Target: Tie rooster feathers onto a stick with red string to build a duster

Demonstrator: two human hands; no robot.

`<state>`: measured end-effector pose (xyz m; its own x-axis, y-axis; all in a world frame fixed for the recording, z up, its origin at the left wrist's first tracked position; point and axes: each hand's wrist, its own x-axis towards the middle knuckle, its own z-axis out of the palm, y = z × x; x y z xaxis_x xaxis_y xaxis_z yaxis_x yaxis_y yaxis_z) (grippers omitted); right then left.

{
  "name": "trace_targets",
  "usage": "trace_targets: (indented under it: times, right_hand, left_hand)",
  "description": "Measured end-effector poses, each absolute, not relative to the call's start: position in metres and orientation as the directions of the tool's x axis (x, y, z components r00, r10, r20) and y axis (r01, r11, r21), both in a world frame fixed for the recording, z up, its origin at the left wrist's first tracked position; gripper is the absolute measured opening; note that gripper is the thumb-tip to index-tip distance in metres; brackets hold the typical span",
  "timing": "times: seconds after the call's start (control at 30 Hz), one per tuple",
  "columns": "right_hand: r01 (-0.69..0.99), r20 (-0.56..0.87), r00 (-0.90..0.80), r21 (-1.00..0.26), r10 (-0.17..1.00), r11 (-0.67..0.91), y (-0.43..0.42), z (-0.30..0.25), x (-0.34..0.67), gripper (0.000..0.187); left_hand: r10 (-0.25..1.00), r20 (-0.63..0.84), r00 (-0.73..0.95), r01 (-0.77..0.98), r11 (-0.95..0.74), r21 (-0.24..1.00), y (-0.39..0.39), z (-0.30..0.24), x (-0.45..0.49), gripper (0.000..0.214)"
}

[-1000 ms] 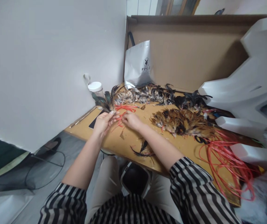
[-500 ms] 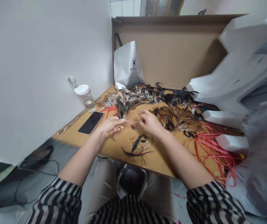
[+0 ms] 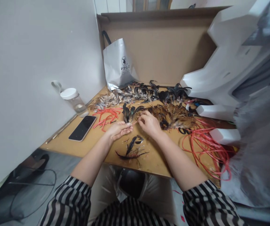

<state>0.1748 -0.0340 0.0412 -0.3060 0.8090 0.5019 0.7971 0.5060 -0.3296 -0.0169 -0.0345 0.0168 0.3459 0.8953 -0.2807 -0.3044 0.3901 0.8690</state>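
My left hand (image 3: 118, 130) pinches the base of a small bunch of dark, greenish-black feathers (image 3: 126, 113), which fans upward from the thumb and fingertips. Just to its right, my right hand (image 3: 151, 125) is closed in a pinch on a thin reddish strand (image 3: 135, 122) that runs across to the bunch. Both hands hover over the table, a short gap apart. Below them lie a few loose dark feathers (image 3: 130, 147). A pile of brown feathers (image 3: 172, 114) sits beyond and right of my right hand.
Red plastic strands lie left (image 3: 107, 116) and in a tangle (image 3: 205, 150) at right. A phone (image 3: 82, 128) and a lidded clear jar (image 3: 75, 103) stand left. Mixed feathers (image 3: 135, 94) line the back before a silver bag (image 3: 117, 66). White foam pieces (image 3: 225, 136) edge the right.
The view has shifted, so the table's things appear further left. My hands have come closer together, with the strand between them shorter. Both keep their pinch.
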Motion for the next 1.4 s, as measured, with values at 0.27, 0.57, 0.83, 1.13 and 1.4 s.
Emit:
trace_targets:
  times: [0.27, 0.57, 0.83, 1.13, 1.4]
  right_hand:
    - [0.694, 0.471, -0.32, -0.474, 0.822, 0.542, -0.03, 0.037, 0.17, 0.015]
    - [0.632, 0.476, -0.299, -0.55, 0.827, 0.545, -0.031, 0.039, 0.155, 0.014]
    - [0.727, 0.492, -0.456, -0.276, 0.742, 0.629, -0.04, 0.047, 0.154, 0.017]
    - [0.589, 0.283, -0.767, -0.046, 0.577, 0.806, -0.047, 0.077, 0.141, 0.022]
    - [0.421, -0.056, -0.763, -0.799, 0.643, 0.43, 0.015, 0.093, 0.164, 0.013]
  left_hand:
    - [0.972, -0.195, 0.128, -0.266, 0.223, 0.938, -0.03, 0.009, -0.016, 0.012]
    - [0.994, -0.093, 0.065, -0.151, 0.102, 0.983, -0.03, 0.001, -0.016, 0.024]
    - [0.96, -0.071, 0.27, 0.108, 0.043, 0.993, -0.036, 0.006, -0.013, 0.022]
    - [0.937, -0.011, 0.35, 0.337, -0.115, 0.934, -0.04, 0.008, -0.01, 0.023]
    - [0.899, 0.097, 0.427, 0.022, -0.118, 0.993, -0.054, 0.021, -0.014, 0.023]
